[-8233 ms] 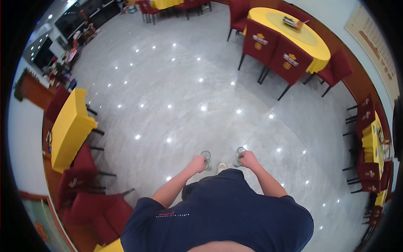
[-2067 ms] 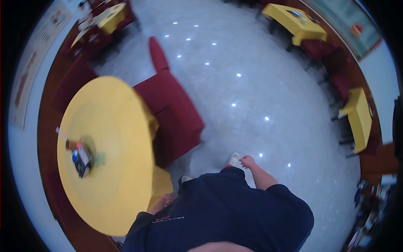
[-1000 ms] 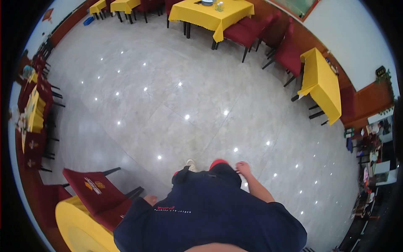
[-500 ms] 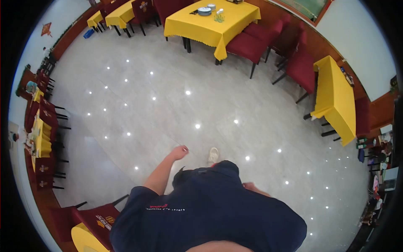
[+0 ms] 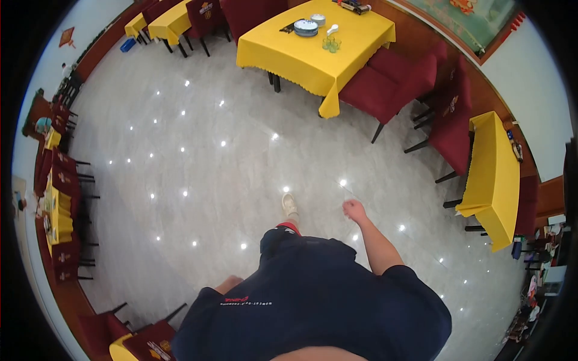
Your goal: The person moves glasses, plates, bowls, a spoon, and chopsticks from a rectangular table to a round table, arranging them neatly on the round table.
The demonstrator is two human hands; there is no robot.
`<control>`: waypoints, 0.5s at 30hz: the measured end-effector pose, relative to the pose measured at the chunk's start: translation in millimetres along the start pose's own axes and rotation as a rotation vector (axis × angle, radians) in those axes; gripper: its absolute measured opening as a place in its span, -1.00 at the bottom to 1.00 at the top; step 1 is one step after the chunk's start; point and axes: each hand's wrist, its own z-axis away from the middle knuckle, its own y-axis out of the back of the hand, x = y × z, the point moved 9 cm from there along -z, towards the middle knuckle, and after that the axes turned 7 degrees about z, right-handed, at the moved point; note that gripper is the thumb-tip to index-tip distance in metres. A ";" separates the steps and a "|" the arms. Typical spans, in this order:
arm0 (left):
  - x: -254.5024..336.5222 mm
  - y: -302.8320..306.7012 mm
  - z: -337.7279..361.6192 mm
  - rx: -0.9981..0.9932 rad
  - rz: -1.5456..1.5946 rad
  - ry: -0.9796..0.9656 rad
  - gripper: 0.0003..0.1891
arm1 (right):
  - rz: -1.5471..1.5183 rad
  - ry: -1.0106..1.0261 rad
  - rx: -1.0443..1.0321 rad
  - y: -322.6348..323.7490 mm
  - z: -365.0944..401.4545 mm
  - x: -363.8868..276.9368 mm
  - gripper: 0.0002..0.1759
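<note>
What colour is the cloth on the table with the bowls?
Yellow. The cloth shows best in the head view.

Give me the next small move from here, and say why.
Likely a step forward toward the yellow table, I would judge. The right hand swings empty, the left hand is mostly hidden beside the body, and the green glasses and bowls on that table lie well out of reach across bare floor.
</note>
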 end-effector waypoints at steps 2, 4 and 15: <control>29.8 15.4 -1.9 0.024 -0.052 -0.019 -0.78 | 0.234 -0.119 -0.108 -1.7 -5.7 45.8 -0.76; 86.4 28.2 -3.8 0.029 -0.091 -0.056 -0.80 | 0.341 -0.338 -0.224 4.2 13.6 97.5 -0.71; 679.4 -31.7 256.0 0.247 -0.238 -1.137 -0.74 | -0.232 -0.763 0.011 56.5 -46.7 51.3 -0.75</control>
